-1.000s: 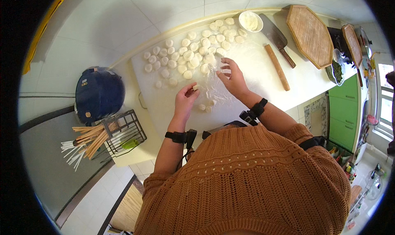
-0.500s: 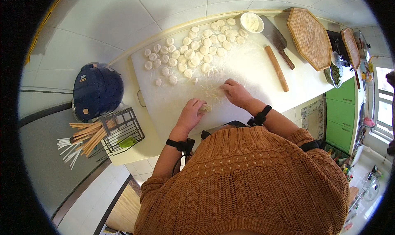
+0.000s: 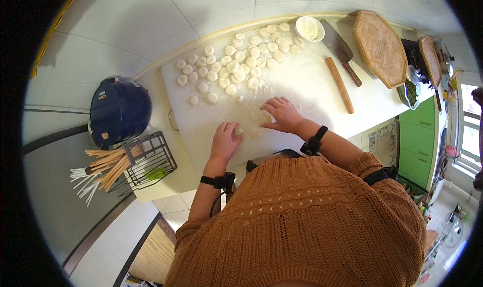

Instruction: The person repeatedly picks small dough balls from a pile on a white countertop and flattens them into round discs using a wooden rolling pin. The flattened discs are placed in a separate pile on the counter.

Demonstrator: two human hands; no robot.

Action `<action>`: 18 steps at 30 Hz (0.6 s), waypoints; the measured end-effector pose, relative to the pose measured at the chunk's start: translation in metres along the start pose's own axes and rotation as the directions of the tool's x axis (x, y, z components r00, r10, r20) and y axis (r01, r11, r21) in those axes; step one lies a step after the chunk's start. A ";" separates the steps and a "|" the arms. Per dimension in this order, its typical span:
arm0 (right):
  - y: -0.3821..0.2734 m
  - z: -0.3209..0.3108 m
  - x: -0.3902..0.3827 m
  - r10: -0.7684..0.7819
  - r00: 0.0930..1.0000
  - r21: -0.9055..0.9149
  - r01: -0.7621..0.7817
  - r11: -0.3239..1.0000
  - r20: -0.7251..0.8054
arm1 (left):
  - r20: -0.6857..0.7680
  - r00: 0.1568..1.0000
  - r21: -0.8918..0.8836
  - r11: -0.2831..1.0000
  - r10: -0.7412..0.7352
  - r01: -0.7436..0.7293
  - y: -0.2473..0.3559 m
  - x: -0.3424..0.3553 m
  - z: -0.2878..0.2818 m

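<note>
A white floured board (image 3: 201, 118) carries many small flattened dough rounds (image 3: 232, 66), gathered in its far left half. Near the board's front edge, my left hand (image 3: 224, 142) curls its fingers around a small dough piece (image 3: 238, 130). Just right of it, another small dough piece (image 3: 255, 133) lies on the board. My right hand (image 3: 283, 116) is low over the floury patch, its fingers bent but apart, thumb stretched toward that dough piece. Nothing shows in its grasp, though the palm is hidden.
At the far right of the board are a white bowl of flour (image 3: 310, 28), a cleaver (image 3: 337, 45) and a rolling pin (image 3: 339, 85). An octagonal woven tray (image 3: 380, 50) is beyond them. On the left stand a dark blue appliance (image 3: 119, 113) and a wire rack (image 3: 151, 161) with chopsticks.
My left hand has shifted left, away from the dough piece now lying bare on the board. My right hand has moved left and its fingers have spread.
</note>
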State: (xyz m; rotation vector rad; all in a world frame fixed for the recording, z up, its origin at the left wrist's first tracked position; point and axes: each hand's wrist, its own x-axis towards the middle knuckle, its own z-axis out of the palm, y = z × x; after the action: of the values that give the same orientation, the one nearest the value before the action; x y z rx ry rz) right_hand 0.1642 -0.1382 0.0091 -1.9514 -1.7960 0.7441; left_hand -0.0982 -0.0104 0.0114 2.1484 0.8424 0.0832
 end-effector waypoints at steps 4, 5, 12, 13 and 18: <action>-0.022 0.018 0.029 -0.005 0.970 -0.039 -0.005 0.999 -0.245 | -0.041 0.997 -0.010 0.998 0.061 -0.061 -0.005 -0.003 0.004; -0.027 0.025 0.038 -0.063 0.958 -0.056 0.049 0.997 -0.279 | -0.042 0.997 -0.005 0.998 0.069 -0.070 -0.006 -0.004 0.006; -0.023 0.054 0.064 -0.080 0.935 -0.039 0.071 0.997 -0.346 | -0.135 0.991 0.024 0.999 0.025 -0.022 -0.009 -0.013 0.011; -0.020 0.049 0.059 -0.039 0.927 0.043 0.059 0.997 -0.373 | -0.127 0.992 0.017 1.000 0.009 -0.007 -0.008 -0.014 0.011; -0.009 0.008 0.016 0.145 0.961 0.097 -0.126 0.987 -0.235 | -0.170 0.985 -0.049 0.999 -0.010 0.002 -0.009 -0.016 0.007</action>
State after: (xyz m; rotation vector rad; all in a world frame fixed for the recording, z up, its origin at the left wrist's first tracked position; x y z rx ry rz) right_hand 0.1528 -0.1215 0.0058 -2.0293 -1.4796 0.5824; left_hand -0.1129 -0.0206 0.0039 2.1147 0.9348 0.2852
